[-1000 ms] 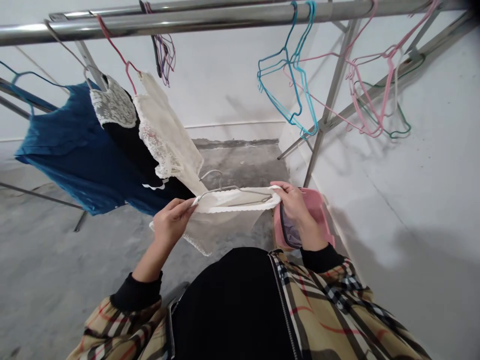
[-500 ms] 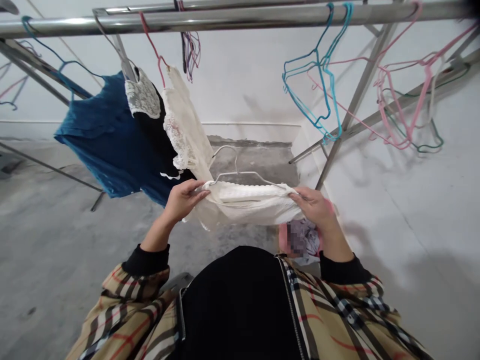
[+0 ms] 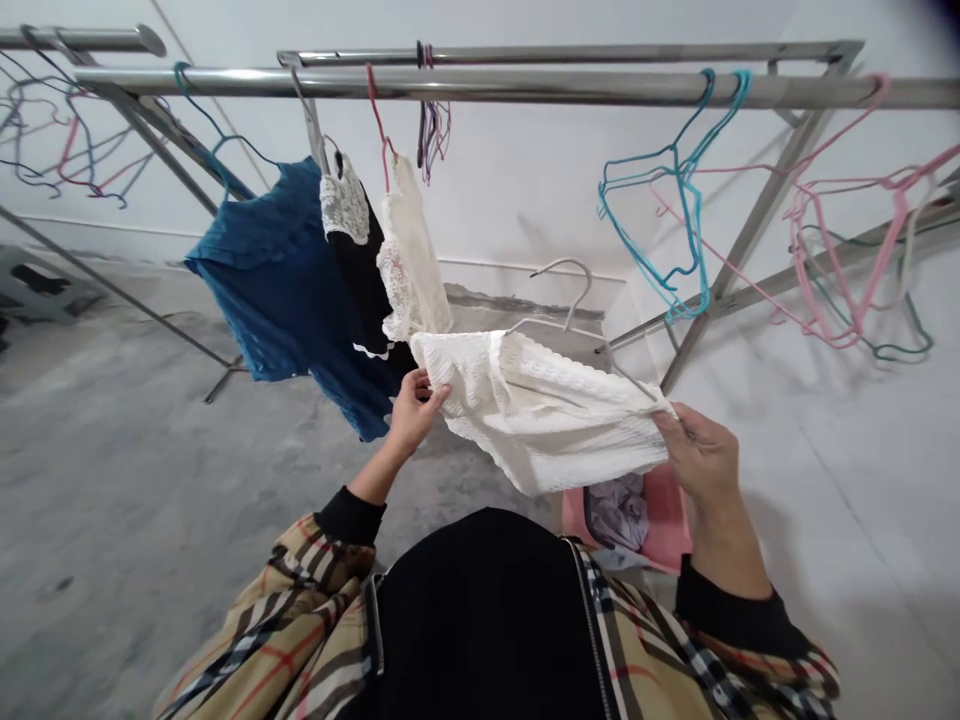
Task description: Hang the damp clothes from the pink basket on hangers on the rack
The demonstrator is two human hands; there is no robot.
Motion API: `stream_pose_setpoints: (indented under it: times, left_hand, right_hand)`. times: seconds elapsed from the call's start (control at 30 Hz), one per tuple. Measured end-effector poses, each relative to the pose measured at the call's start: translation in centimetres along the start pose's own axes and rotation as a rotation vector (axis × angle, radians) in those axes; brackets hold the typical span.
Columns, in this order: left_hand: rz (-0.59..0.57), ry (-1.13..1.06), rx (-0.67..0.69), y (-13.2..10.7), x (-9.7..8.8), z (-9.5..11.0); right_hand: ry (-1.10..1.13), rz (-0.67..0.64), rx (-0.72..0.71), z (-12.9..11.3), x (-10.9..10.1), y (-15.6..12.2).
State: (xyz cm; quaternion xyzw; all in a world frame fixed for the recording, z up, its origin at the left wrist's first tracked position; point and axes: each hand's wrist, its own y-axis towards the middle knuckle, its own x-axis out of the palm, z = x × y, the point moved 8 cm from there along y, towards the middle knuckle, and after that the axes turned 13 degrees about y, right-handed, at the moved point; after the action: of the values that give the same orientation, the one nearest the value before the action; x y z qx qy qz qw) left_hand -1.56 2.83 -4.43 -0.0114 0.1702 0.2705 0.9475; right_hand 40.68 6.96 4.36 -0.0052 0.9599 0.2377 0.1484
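A white knit top (image 3: 555, 430) hangs on a pale wire hanger (image 3: 577, 300) in front of me, its right side lower than its left. My right hand (image 3: 701, 450) is closed on the top's right shoulder, at the hanger's end. At the other side, my left hand (image 3: 415, 412) pinches the edge of the fabric with thumb and fingers. The hanger's hook is free, below the metal rail (image 3: 510, 84). Just behind the left part of the top hangs a cream lace garment (image 3: 412, 250) on a red hanger.
A blue garment (image 3: 262, 270) and a black one with a lace collar (image 3: 346, 205) hang at the left. Blue hangers (image 3: 686, 200) and several pink hangers (image 3: 862, 270) hang on the right. On the floor below stands a pink basin (image 3: 670, 520) holding crumpled cloth (image 3: 619, 512).
The white top has spread wider and tilted, its right end now lower. My right hand has moved right and down; my left hand has shifted to the garment's outer edge. The view has shifted.
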Motion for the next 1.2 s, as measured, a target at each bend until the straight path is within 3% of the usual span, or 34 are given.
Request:
stream_pose_setpoints:
  times: [0.13, 0.33, 0.43, 0.5, 0.63, 0.77, 0.97, 1.2]
  left_hand:
    - [-0.067, -0.189, 0.001, 0.3, 0.7, 0.8]
    - [0.143, -0.319, -0.035, 1.6, -3.4, 0.7]
    - [0.171, -0.324, -0.055, 2.2, -4.5, 0.6]
    - [0.160, -0.314, -0.076, 2.4, -4.7, 0.6]
    - [0.132, -0.261, -0.093, 2.4, -5.3, 0.9]
    - [0.105, -0.190, -0.120, 2.2, -5.9, 1.1]
    - [0.092, -0.133, -0.111, 2.2, -6.0, 0.6]
    - [0.143, -0.167, -0.060, 1.9, -4.5, -0.9]
  right_hand:
    - [-0.055, -0.019, -0.003, -0.2, -0.1, -0.1]
    - [-0.099, -0.170, -0.060, -1.3, 0.1, 0.0]
    - [-0.070, -0.309, -0.032, -1.2, 0.3, -0.3]
    - [-0.039, -0.335, -0.002, -1.0, 0.0, -0.6]
    - [-0.018, -0.154, 0.092, 0.0, -1.4, -0.9]
    - [-0.013, -0.155, 0.107, 0.7, -0.9, -1.2]
    - [-0.008, -0.022, 0.118, 1.8, -1.7, -1.8]
    - [-0.054, 0.106, 0.031, -0.2, -1.3, -1.1]
